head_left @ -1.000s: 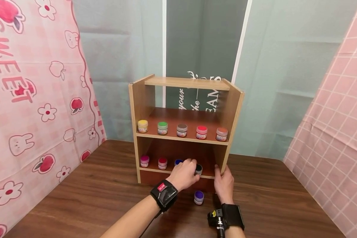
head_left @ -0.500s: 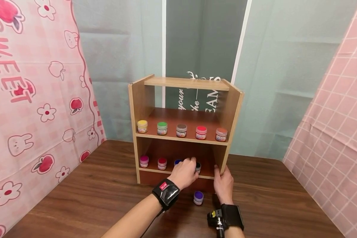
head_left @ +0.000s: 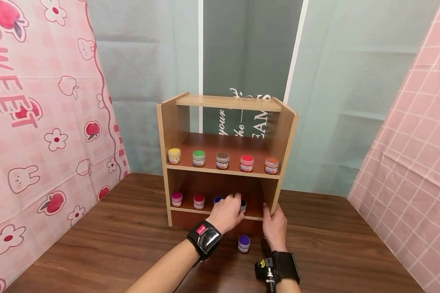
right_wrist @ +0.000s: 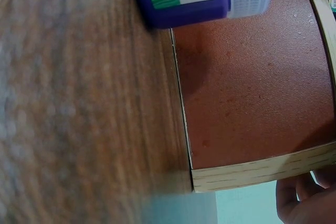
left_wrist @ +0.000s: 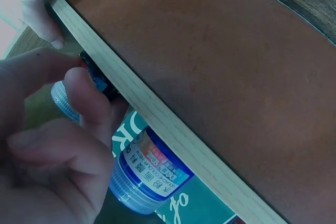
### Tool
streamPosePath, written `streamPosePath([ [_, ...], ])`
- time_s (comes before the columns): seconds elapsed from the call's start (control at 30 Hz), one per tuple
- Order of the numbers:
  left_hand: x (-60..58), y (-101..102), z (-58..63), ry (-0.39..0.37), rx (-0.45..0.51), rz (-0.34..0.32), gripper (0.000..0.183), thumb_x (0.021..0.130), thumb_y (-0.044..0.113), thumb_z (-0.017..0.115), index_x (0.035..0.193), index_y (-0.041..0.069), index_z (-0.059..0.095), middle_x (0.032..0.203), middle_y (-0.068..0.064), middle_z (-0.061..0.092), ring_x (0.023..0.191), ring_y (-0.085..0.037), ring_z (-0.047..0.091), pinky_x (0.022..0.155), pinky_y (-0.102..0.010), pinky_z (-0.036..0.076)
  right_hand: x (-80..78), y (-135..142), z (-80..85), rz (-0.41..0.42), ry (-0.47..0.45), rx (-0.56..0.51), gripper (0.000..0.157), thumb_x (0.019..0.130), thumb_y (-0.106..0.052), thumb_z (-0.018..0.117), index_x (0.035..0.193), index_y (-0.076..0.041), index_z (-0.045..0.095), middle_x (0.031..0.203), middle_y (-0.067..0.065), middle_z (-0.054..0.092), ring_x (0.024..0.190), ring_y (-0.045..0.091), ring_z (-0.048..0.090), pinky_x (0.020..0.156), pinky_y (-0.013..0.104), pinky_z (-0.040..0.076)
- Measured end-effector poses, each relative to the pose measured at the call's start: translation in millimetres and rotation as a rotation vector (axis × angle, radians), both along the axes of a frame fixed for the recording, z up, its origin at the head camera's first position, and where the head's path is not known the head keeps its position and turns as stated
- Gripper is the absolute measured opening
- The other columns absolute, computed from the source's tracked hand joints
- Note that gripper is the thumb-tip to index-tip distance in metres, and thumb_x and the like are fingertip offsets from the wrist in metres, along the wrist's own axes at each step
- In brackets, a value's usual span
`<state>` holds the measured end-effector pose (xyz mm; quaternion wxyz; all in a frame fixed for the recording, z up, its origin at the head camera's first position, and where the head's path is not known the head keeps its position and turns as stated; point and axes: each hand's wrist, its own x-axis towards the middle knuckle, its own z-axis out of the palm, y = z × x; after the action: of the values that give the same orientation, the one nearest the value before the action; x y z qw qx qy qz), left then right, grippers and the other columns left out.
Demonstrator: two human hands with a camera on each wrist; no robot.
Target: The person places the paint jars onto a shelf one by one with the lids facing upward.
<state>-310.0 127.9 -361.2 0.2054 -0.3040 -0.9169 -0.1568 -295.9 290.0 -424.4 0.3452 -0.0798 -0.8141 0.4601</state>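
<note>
My left hand (head_left: 224, 213) reaches to the lower shelf and holds a small black paint jar (head_left: 243, 206), its fingers at the jar's side. In the left wrist view the black jar (left_wrist: 100, 80) stands just behind the shelf's front edge, partly covered by the fingers. Beside the hand is a blue paint jar (left_wrist: 149, 174), mostly hidden in the head view. My right hand (head_left: 275, 226) grips the right side panel of the wooden shelf unit (head_left: 284, 146) low down. A purple paint jar (head_left: 243, 244) stands on the table before the unit, between both arms.
On the upper shelf stand yellow (head_left: 174, 156), green (head_left: 199, 158), brown (head_left: 222, 161), red (head_left: 247, 163) and orange-brown (head_left: 271, 165) jars. Magenta (head_left: 177, 199) and dark red (head_left: 199, 202) jars stand lower left. Curtains hang around the wooden table (head_left: 106, 240).
The black jar and my left hand have shifted slightly back on the lower shelf since a second ago. My right hand stays on the side panel, and the purple jar has not moved.
</note>
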Motion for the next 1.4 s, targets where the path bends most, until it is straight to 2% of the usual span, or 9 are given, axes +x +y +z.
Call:
streamPosePath([
  [0.23, 1.2, -0.1, 0.8, 0.006, 0.004, -0.001, 0.033, 0.079, 0.025, 0.068, 0.099, 0.002, 0.057, 0.085, -0.01, 0.062, 0.069, -0.022, 0.064, 0.054, -0.034, 0.052, 0.2, 0.2, 0.7, 0.004, -0.006, -0.003, 0.041, 0.097, -0.032, 0.044, 0.121, 0.0, 0.053, 0.11, 0.026, 0.062, 0.096, 0.037, 0.06, 0.079, 0.053, 0.046],
  [0.5, 11.4, -2.2, 7.4, 0.007, 0.015, -0.001, 0.035, 0.08, 0.026, 0.068, 0.101, 0.002, 0.055, 0.09, -0.011, 0.058, 0.07, -0.021, 0.063, 0.054, -0.031, 0.053, 0.3, 0.4, -0.6, -0.007, 0.006, -0.001, 0.039, 0.097, -0.031, 0.045, 0.119, 0.0, 0.054, 0.109, 0.026, 0.063, 0.096, 0.037, 0.06, 0.079, 0.053, 0.046],
  [0.73, 20.7, -5.7, 11.1, 0.095, 0.019, -0.009, 0.039, 0.081, 0.028, 0.067, 0.107, 0.003, 0.055, 0.093, -0.01, 0.054, 0.059, -0.015, 0.06, 0.052, -0.027, 0.053, 0.2, 0.2, -0.7, -0.013, 0.02, -0.001, 0.038, 0.096, -0.031, 0.046, 0.118, 0.0, 0.055, 0.107, 0.025, 0.064, 0.095, 0.037, 0.06, 0.079, 0.054, 0.046],
  [0.83, 25.7, -8.2, 11.0, 0.108, 0.018, -0.016, 0.042, 0.081, 0.03, 0.067, 0.111, 0.003, 0.056, 0.096, -0.009, 0.054, 0.054, -0.012, 0.057, 0.05, -0.027, 0.051, 0.1, 0.1, -1.3, -0.019, 0.021, 0.004, 0.037, 0.096, -0.031, 0.047, 0.116, -0.001, 0.056, 0.105, 0.025, 0.064, 0.093, 0.036, 0.06, 0.077, 0.052, 0.046],
  [0.97, 33.0, -11.5, 10.8, 0.079, 0.012, -0.052, 0.044, 0.08, 0.033, 0.067, 0.114, 0.006, 0.057, 0.098, -0.006, 0.054, 0.054, -0.01, 0.054, 0.05, -0.025, 0.05, 0.5, 0.1, -2.0, -0.011, 0.014, 0.005, 0.037, 0.096, -0.031, 0.046, 0.116, -0.001, 0.055, 0.105, 0.024, 0.064, 0.093, 0.036, 0.061, 0.076, 0.051, 0.047],
  [1.17, 39.8, -13.1, 7.4, 0.006, -0.054, -0.119, 0.037, 0.079, 0.037, 0.069, 0.103, 0.01, 0.063, 0.088, 0.0, 0.058, 0.057, -0.009, 0.053, 0.048, -0.023, 0.046, 0.5, 2.1, -1.9, 0.006, -0.006, -0.008, 0.041, 0.097, -0.035, 0.045, 0.119, -0.002, 0.053, 0.11, 0.025, 0.062, 0.097, 0.036, 0.06, 0.08, 0.053, 0.047],
  [1.3, 37.8, -11.8, -3.0, -0.08, -0.135, -0.117, 0.037, 0.074, 0.041, 0.072, 0.096, 0.011, 0.064, 0.086, 0.001, 0.06, 0.062, -0.011, 0.056, 0.049, -0.026, 0.045, 0.5, 2.1, -2.2, 0.003, -0.01, -0.013, 0.04, 0.096, -0.034, 0.045, 0.119, -0.002, 0.053, 0.111, 0.025, 0.062, 0.098, 0.037, 0.059, 0.081, 0.053, 0.046],
  [1.4, 34.6, -10.7, -13.9, -0.108, -0.179, -0.102, 0.037, 0.07, 0.043, 0.074, 0.089, 0.013, 0.063, 0.085, 0.001, 0.059, 0.065, -0.013, 0.057, 0.051, -0.029, 0.045, 0.0, 0.9, -2.5, -0.003, -0.009, -0.012, 0.039, 0.096, -0.034, 0.045, 0.117, -0.002, 0.054, 0.109, 0.024, 0.063, 0.095, 0.036, 0.06, 0.08, 0.052, 0.046],
])
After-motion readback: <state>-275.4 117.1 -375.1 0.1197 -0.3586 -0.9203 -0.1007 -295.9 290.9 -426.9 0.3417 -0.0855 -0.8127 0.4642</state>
